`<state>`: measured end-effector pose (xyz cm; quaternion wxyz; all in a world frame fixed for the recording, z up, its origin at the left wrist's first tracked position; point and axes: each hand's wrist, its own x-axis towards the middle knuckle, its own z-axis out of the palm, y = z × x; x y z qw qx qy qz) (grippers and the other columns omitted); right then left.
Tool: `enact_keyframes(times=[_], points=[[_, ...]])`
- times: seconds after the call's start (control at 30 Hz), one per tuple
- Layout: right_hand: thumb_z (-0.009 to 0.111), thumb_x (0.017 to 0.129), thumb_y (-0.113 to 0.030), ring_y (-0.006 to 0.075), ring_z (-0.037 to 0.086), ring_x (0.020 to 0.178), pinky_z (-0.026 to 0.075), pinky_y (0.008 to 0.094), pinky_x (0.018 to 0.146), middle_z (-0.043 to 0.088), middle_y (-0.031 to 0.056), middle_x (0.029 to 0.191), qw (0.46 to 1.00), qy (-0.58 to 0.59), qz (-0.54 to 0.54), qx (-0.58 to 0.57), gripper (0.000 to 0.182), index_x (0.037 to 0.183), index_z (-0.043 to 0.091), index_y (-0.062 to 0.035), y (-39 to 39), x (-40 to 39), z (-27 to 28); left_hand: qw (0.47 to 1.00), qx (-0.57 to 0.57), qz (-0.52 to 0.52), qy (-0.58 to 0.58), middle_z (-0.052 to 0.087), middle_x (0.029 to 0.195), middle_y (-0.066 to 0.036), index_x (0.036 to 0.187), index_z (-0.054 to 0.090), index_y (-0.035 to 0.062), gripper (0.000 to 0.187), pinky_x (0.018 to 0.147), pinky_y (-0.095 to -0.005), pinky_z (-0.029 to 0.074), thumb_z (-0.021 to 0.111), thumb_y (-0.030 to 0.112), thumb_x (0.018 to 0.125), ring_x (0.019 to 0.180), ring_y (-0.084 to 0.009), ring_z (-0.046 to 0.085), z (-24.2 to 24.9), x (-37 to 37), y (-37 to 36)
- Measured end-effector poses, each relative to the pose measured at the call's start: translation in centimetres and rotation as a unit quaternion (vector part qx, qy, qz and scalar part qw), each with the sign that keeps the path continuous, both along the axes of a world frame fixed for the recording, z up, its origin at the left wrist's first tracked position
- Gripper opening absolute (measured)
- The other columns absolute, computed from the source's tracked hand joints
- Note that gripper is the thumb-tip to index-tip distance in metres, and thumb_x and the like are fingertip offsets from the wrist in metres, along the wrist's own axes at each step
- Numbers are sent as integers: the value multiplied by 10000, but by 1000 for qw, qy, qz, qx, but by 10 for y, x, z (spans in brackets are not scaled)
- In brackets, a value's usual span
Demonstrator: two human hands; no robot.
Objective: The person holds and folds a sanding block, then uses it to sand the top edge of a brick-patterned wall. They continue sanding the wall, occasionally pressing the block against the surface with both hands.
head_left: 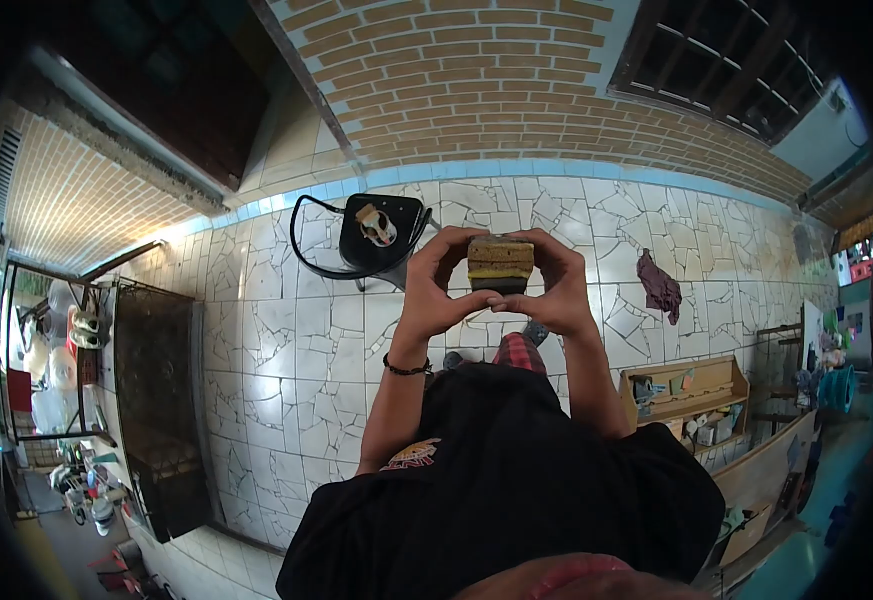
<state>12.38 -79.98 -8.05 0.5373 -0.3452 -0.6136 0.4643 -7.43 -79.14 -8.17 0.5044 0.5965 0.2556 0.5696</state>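
Cracked-pattern white floor tiles [331, 330] run up to a tan brick wall [456, 90], with a black chair [381, 255] on them. Above the floor, a small block with brown, yellow and black layers [500, 265] sits between the left hand [438, 280] and right hand [559, 280], each grip curved around one side, thumbtips meeting at its near edge. The fingertips behind it are hidden.

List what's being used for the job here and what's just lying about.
In use:
- layered block
- left hand and right hand, holding it

Apparently lying about:
- crumpled cloth
- black chair
- wooden shelf

Unclear: the object on the chair.
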Motion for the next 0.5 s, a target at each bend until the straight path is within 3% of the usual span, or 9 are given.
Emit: enact_keyframes(times=[0.13, 0.5], points=[[992, 606, -102, 183, 686, 1078, 513, 343, 980, 721, 77, 1078, 1000, -16, 1, 3, 692, 1207, 666, -1, 1, 14, -5, 999, 7, 2, 39, 661, 1128, -76, 1214, 644, -35, 633, 991, -317, 509, 957, 154, 697, 1090, -165, 652, -7, 9, 5], [977, 635, -113, 185, 694, 1077, 516, 345, 989, 726, 81, 1086, 999, 0, -40, -32, 660, 1203, 663, 4, 4, 46, -2, 999, -22, -8, 44, 680, 1109, -83, 1179, 662, -30, 515, 990, -323, 524, 897, 70, 733, 1073, -169, 670, 2, 49, 21]])
